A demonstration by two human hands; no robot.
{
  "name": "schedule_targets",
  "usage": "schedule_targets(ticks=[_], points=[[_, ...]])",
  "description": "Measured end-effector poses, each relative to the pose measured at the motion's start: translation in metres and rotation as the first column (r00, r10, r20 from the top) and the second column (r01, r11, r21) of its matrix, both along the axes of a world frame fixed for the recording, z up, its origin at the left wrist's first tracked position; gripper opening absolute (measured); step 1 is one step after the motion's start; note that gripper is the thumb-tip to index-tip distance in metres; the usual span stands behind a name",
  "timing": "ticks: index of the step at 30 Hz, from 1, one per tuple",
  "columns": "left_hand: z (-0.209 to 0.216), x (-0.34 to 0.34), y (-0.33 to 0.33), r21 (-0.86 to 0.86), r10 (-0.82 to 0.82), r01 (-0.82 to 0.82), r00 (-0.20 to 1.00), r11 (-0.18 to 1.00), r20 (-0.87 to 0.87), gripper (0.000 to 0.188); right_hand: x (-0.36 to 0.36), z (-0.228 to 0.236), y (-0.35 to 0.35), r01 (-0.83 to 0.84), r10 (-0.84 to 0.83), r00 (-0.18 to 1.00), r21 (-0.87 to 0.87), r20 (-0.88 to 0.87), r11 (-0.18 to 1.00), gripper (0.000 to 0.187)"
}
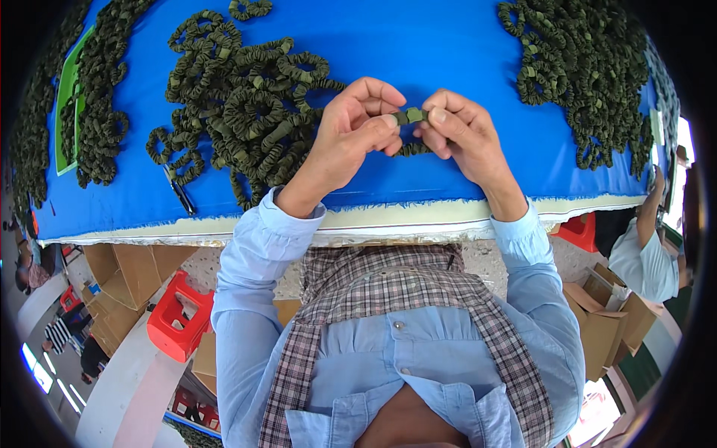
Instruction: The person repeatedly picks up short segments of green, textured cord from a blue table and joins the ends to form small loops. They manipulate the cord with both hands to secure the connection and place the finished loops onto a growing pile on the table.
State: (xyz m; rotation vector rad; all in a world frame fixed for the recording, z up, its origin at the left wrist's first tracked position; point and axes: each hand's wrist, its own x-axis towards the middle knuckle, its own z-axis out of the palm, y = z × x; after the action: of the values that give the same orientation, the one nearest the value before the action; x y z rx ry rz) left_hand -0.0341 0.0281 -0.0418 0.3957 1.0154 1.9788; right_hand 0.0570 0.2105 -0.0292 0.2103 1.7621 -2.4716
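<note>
Between my two hands, above the blue table cover, is a dark green scrunchie [412, 116] with a lighter green patch at its middle. My left hand [357, 125] pinches one side of it between thumb and fingers. On the opposite side, the thumb and fingers of my right hand [459, 128] are closed on it. Part of the ring hangs below, partly hidden by my fingers. A large pile of dark green scrunchies [258, 104] lies right beside my left hand.
More scrunchies are heaped at the far right [582, 67] and in rows at the left [101, 97]. A green tray [66, 104] and a black pen [180, 193] lie on the left. Below the table edge stand a red stool [179, 315] and cardboard boxes [134, 272]. Another person [646, 246] sits at the right.
</note>
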Motion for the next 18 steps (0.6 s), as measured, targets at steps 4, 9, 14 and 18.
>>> schedule_targets(ticks=[4, 9, 14, 18], points=[[0.002, -0.003, -0.003, 0.002, -0.019, 0.019, 0.998, 1.000, -0.056, 0.022, 0.002, -0.002, 0.006, 0.038, -0.036, 0.997, 0.024, -0.061, 0.999, 0.020], [0.011, 0.003, -0.004, -0.215, 0.007, -0.127, 0.874, 0.968, -0.486, 0.024, 0.003, 0.006, -0.004, 0.050, -0.043, 0.997, 0.126, -0.056, 0.991, 0.015], [0.000, 0.008, 0.003, -0.094, 0.145, -0.349, 0.598, 0.932, -0.788, 0.022, 0.006, 0.009, -0.010, 0.059, -0.044, 0.996, 0.187, -0.080, 0.981, 0.014], [0.013, 0.006, 0.000, -0.160, 0.094, -0.352, 0.607, 0.922, -0.789, 0.015, 0.008, 0.005, -0.008, 0.054, -0.030, 0.994, 0.220, -0.109, 0.974, 0.014]])
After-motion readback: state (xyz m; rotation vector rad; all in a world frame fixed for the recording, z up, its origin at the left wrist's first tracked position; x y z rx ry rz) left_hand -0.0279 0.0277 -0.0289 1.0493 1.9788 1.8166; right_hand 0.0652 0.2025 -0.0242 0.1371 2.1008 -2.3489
